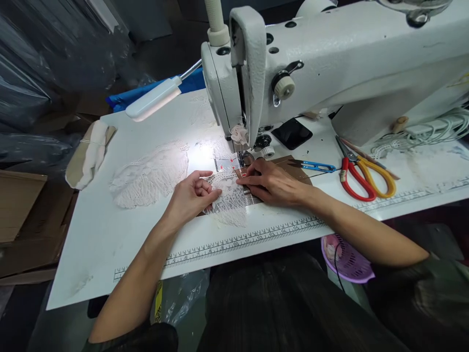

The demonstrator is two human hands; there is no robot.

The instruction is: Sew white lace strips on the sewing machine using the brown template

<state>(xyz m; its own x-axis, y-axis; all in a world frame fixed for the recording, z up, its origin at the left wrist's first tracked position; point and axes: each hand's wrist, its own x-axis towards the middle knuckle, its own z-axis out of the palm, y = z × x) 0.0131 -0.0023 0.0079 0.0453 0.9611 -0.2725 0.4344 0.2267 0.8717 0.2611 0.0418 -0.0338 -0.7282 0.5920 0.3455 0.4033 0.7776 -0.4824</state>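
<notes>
A strip of white lace [230, 208] lies just in front of the sewing machine's presser foot [242, 157], its near end hanging toward the table edge. My left hand [191, 196] is curled at the lace's left side, with thumb and fingers closed on its edge. From the right, my right hand [269, 183] pinches the lace close to the needle, fingertips together. Beneath my right hand is a brown plate [287, 168] with a clear, gridded part showing near the lace. Small red marks dot the clear piece by the foot.
Gathered lace [150, 176] lies to the left under a lamp [154, 100]. To the right are blue thread snips [315, 166], red-and-yellow scissors [366, 176] and a black phone-like slab [292, 133]. The machine head [249, 73] rises behind my hands. A purple basket [348, 261] hangs below the edge.
</notes>
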